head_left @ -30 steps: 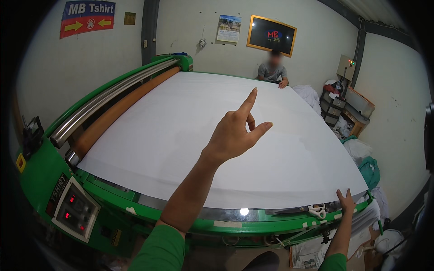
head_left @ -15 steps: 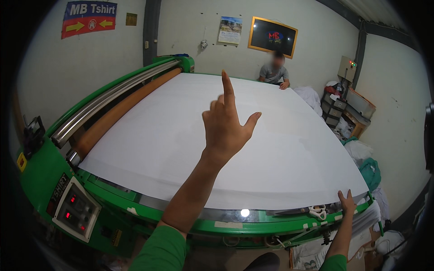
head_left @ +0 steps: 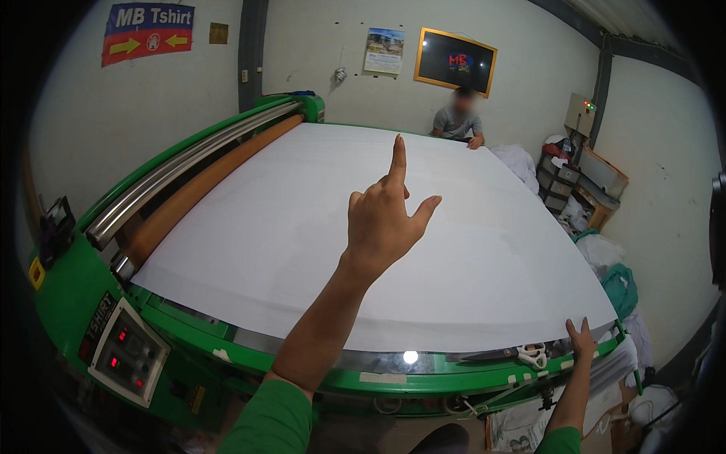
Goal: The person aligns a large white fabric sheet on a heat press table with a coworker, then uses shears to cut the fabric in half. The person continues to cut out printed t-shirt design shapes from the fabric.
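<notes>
A wide white sheet (head_left: 461, 227), which looks like paper or cloth, covers the green machine's flat bed. Above its middle I hold up my left hand (head_left: 384, 219) with nothing in it: the index finger points away from me, the thumb sticks out to the right, and the other fingers are curled. At the near right corner my right hand (head_left: 581, 340) rests on the sheet's edge, thumb and index finger spread; its other fingers are partly hidden. A pair of scissors (head_left: 532, 356) with white handles lies just left of that hand, on the machine's front ledge.
Along the left run an orange-brown roller (head_left: 204, 185) and a metal bar (head_left: 200, 159). A control panel (head_left: 130, 352) with red lit displays faces me at lower left. Another person (head_left: 458, 121) sits at the far edge, hand on it. Bundles and drawers (head_left: 558, 181) line the right side.
My left hand has shifted slightly right and nearer to me, its index finger swinging to the right. My right hand stays at the corner.
</notes>
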A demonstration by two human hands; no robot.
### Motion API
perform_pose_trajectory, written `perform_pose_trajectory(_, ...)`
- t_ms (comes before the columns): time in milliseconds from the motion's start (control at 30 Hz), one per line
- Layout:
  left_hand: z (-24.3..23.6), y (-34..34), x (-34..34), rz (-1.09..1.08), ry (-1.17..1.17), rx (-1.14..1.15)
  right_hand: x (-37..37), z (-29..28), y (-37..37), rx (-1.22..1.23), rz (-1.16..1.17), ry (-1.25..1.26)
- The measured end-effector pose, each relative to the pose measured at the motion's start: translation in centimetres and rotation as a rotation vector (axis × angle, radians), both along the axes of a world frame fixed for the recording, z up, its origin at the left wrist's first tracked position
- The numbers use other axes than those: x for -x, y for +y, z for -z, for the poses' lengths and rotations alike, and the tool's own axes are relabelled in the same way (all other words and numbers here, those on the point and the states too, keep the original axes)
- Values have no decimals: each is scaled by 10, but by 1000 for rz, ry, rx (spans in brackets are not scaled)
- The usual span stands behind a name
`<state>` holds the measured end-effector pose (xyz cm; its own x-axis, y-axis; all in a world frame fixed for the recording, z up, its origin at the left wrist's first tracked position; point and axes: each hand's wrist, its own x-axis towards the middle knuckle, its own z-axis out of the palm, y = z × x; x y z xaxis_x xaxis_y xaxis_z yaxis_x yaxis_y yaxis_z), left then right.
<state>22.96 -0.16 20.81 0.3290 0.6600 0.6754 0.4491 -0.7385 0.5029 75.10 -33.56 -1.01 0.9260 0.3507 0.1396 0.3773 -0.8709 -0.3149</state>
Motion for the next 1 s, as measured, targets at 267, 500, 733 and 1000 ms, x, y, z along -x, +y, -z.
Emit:
perform_pose_trajectory(267,-1,-4,-1,9,3,-10,-10,7,-4,-13,-2,-10)
perform_pose_trajectory(500,0,-3,-2,38,50,-4,-5,4,-1,-15,-1,-9)
perform_pose_trajectory(733,-1,-7,-2,33,11,-29,-4,2,-1,-19,0,3)
perform_pose_trajectory(1000,-1,-8,-3,55,10,8,-7,4,-3,-23,-4,-6)
